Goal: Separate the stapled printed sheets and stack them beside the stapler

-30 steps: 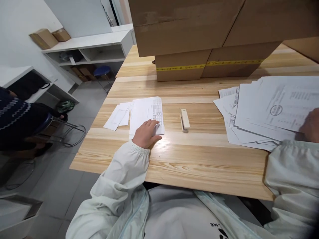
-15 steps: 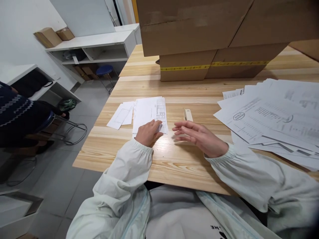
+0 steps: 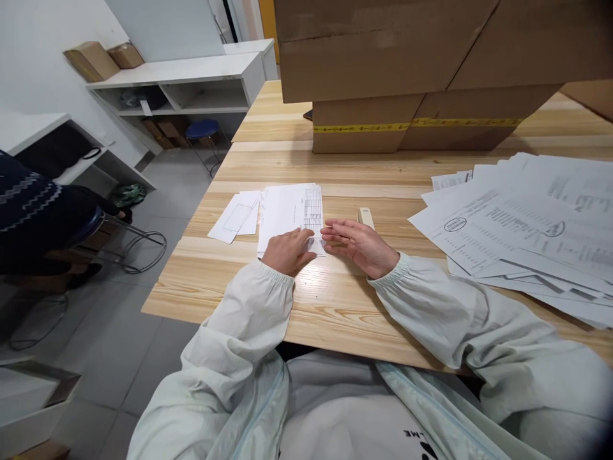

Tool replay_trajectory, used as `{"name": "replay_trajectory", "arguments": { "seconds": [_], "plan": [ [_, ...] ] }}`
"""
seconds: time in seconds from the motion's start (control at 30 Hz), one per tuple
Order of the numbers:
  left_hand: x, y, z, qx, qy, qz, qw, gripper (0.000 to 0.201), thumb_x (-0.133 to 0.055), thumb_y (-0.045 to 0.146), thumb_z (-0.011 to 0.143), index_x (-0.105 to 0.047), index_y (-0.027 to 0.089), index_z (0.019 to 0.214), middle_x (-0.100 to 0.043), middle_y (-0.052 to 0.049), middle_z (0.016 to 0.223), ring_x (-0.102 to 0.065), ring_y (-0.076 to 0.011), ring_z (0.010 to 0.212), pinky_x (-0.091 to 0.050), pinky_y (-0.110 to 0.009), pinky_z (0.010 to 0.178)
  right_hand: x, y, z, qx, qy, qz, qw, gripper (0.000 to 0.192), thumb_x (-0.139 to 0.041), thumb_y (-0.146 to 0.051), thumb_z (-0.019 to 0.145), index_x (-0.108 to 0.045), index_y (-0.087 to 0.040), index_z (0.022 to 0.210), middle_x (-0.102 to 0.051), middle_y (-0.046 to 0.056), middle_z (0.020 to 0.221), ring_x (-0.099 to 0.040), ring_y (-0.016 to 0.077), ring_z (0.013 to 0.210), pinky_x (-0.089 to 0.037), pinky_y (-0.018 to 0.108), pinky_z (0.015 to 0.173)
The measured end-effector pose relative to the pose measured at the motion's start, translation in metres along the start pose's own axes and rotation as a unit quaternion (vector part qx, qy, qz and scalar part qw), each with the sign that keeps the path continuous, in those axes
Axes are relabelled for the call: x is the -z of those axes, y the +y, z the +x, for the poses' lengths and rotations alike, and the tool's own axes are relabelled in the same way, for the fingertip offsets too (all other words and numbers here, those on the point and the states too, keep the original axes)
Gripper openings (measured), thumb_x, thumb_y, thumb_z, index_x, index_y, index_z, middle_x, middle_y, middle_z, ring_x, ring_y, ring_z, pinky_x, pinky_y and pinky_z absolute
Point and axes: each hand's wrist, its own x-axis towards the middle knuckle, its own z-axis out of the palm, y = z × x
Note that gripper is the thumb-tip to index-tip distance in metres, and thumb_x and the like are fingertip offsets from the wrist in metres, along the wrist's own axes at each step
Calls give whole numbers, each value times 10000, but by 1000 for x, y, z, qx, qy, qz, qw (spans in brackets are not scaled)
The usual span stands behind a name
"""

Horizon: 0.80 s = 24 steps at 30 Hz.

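A small stack of printed sheets (image 3: 287, 211) lies on the wooden table (image 3: 364, 306) in front of me. My left hand (image 3: 287, 252) rests flat on the stack's near edge, fingers loosely curled. My right hand (image 3: 359, 244) lies next to it, fingers spread, with the fingertips touching the stack's right edge. It holds nothing. A beige stapler (image 3: 366, 216) sits just behind my right hand, partly hidden by it. Two smaller slips of paper (image 3: 237, 216) lie left of the stack.
A wide, loose spread of printed documents (image 3: 522, 230) covers the table's right side. Stacked cardboard boxes (image 3: 407, 70) stand at the back. Left of the table sit a person in a dark patterned sweater (image 3: 33, 211), white shelves (image 3: 182, 89) and a blue stool (image 3: 201, 131).
My right hand left the document pile on the right and swept left across the table to the small stack's edge. My left hand stayed on the stack.
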Motion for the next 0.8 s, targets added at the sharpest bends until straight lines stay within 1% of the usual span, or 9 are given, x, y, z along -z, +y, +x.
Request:
{"name": "replay_trajectory", "arguments": {
  "seconds": [0.1,0.23,0.37,0.43,0.5,0.57,0.67,0.73,0.8],
  "plan": [
    [1,-1,-1,2,2,4,1000,402,-612,386,876,-517,211,1226,-701,-75,1144,-667,-268,1057,-478,-342,767,-3,-1,2,-5,3,-7,1000,135,-624,-232,864,-653,-182,986,-697,96,1067,-664,158,923,-589,325,832],
    [3,-1,-1,6,-2,8,1000,418,-613,392,878,-506,218,1243,-701,-67,1146,-672,-266,1047,-462,-329,743,-6,-1,3,-12,5,-16,1000,142,-624,-212,862,-657,-181,997,-697,88,1081,-661,135,886,-579,311,826],
    [3,-1,-1,8,4,-5,1000,408,-625,418,871,-539,219,1216,-714,-73,1109,-678,-273,1016,-447,-324,715,-9,-6,3,-19,-1,-6,1000,146,-621,-201,860,-651,-183,1002,-698,86,1075,-661,136,871,-585,315,808],
    [1,-3,0,10,21,-26,999,348,-608,419,881,-574,227,1170,-728,-62,1053,-685,-256,963,-433,-309,705,-10,-9,4,-13,-8,1,1000,150,-622,-206,861,-648,-182,1007,-695,87,1077,-661,146,892,-589,323,820],
    [-1,-7,1,32,46,-61,997,234,-555,387,913,-620,230,1074,-736,-44,931,-682,-218,846,-414,-287,690,-10,-12,4,2,-19,10,1000,152,-630,-219,861,-649,-184,1008,-691,84,1077,-658,152,919,-587,327,853],
    [-4,-12,2,74,88,-108,987,204,-492,353,939,-647,223,959,-712,-23,783,-641,-178,715,-389,-268,668,-10,-11,6,28,-11,26,999,133,-625,-226,865,-651,-189,990,-687,70,1048,-655,144,927,-577,315,885],
    [-8,-16,4,122,145,-203,961,232,-477,352,922,-638,205,843,-643,11,640,-548,-138,590,-354,-251,621,-11,-2,10,64,28,32,997,100,-655,-211,830,-652,-192,929,-678,34,933,-648,113,854,-565,278,875],
    [-11,-17,4,123,163,-276,939,237,-502,376,894,-618,193,799,-615,24,615,-511,-121,566,-347,-246,600,-12,10,14,72,24,10,997,141,-731,-230,767,-655,-181,875,-664,15,849,-632,98,773,-561,265,820],
    [-13,-17,5,104,169,-342,918,256,-520,405,872,-598,182,774,-608,22,635,-507,-115,586,-356,-245,600,-13,23,19,79,2,-16,997,238,-806,-297,689,-654,-170,821,-649,3,783,-609,90,710,-552,264,760]
  ]
}}
